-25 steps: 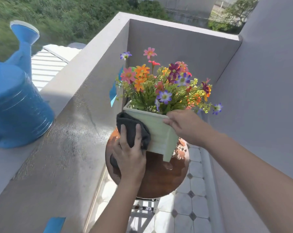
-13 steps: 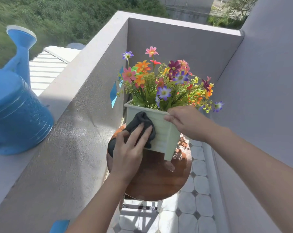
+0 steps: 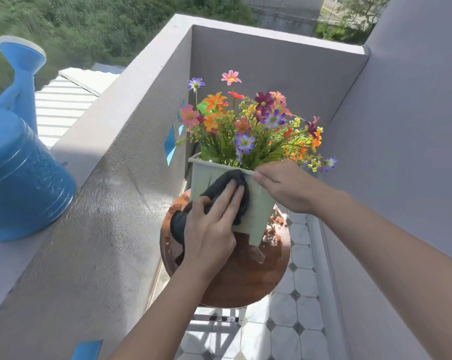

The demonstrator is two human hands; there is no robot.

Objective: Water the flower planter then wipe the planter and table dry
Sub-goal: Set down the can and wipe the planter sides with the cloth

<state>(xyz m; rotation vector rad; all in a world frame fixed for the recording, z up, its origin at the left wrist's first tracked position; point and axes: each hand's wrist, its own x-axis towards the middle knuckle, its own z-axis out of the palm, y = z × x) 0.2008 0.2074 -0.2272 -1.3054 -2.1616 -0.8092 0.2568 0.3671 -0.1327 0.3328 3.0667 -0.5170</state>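
Observation:
A pale green square planter (image 3: 258, 203) full of colourful flowers (image 3: 248, 120) stands tilted on a small round brown table (image 3: 245, 276). My left hand (image 3: 211, 229) presses a dark grey cloth (image 3: 219, 185) flat against the planter's near side, just under the rim. My right hand (image 3: 284, 185) grips the planter's rim at its right corner. One planter foot is lifted off the wet tabletop.
A blue watering can (image 3: 19, 172) stands on the wide grey balcony ledge (image 3: 95, 229) at the left. Grey walls close in the corner at the back and right. A white tiled floor (image 3: 297, 320) lies below the table.
My left hand has slid the cloth up and to the right across the planter's side, from the left corner to under the rim. My right hand keeps its hold.

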